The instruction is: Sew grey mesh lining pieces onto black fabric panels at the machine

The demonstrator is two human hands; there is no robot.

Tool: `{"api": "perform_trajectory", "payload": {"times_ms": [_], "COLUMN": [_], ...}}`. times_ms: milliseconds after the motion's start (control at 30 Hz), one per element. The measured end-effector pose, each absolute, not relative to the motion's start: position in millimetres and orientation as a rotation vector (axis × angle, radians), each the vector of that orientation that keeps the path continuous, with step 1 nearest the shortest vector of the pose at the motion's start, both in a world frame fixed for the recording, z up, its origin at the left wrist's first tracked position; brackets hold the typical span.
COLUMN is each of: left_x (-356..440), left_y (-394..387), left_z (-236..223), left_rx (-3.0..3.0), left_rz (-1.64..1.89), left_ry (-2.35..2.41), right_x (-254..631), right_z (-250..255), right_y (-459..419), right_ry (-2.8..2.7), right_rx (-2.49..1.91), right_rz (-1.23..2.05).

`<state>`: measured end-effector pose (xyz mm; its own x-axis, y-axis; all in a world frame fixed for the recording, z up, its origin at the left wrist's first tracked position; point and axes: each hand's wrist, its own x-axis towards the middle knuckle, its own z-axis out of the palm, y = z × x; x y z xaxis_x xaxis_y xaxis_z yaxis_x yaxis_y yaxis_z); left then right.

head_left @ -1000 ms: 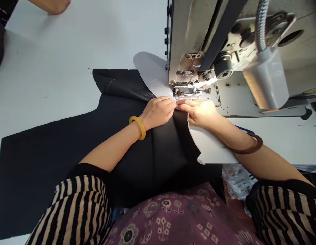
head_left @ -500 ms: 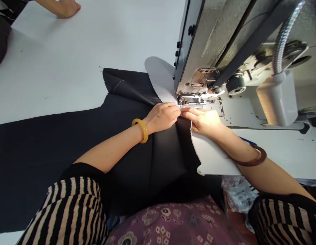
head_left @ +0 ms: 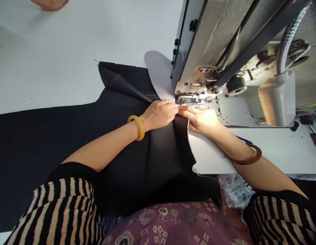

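Note:
A large black leather-like panel [head_left: 117, 129] with a pale backing lies across the table, its far end folded and showing orange stitches. My left hand [head_left: 159, 114], with a yellow bangle at the wrist, presses on it with closed fingers just left of the presser foot [head_left: 188, 101]. My right hand [head_left: 202, 119] pinches the edge of the panel just in front of the foot, fingertips almost meeting the left ones. A white-faced piece [head_left: 209, 153] hangs below that hand. A grey mesh-like flap [head_left: 159, 71] runs behind the foot. The needle tip is hard to make out.
The sewing machine head [head_left: 214, 44] rises at the right, with a lamp [head_left: 278, 98] on a bendable metal neck. Another person's hand [head_left: 52, 3] rests at the far left of the white table [head_left: 58, 51]. Clear plastic [head_left: 234, 190] lies below the table's front edge.
The view has shifted slightly, so the panel and both hands appear a little further left. The other person's hand is now mostly out of frame at the top. My hands keep the same grip.

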<state>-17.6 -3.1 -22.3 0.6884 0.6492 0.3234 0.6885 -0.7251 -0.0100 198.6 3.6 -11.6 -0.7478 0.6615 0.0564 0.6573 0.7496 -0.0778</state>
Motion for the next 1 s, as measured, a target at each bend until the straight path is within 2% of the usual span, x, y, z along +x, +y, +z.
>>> {"api": "perform_trajectory", "payload": {"times_ms": [133, 433, 667, 833, 1000], "left_x": [-19.6, -17.0, 22.1, 36.8, 29.2], "left_y": [-0.7, -1.5, -31.5, -32.4, -25.8], "left_z": [-23.7, -8.8, 4.9, 24.4, 28.1], "left_rx": [-2.768, -2.811, -2.729, -2.552, -2.48], "left_rz": [-0.421, -0.239, -0.359, 0.172, 0.115], "left_ry": [-1.118, -1.133, -1.685, -2.061, -2.07], "right_x": [197.9, 197.9, 193.0, 185.0, 180.2], "right_z": [-10.2, -10.1, -7.3, -8.7, -9.6], "right_y": [3.3, 4.0, 17.3, 28.8, 31.8], "right_ry": [-2.881, -2.887, -2.842, -2.732, -2.578], "right_rx": [-1.106, -1.138, -1.146, -1.154, -1.105], "right_rz": [0.048, 0.204, 0.42, 0.421, 0.543]}}
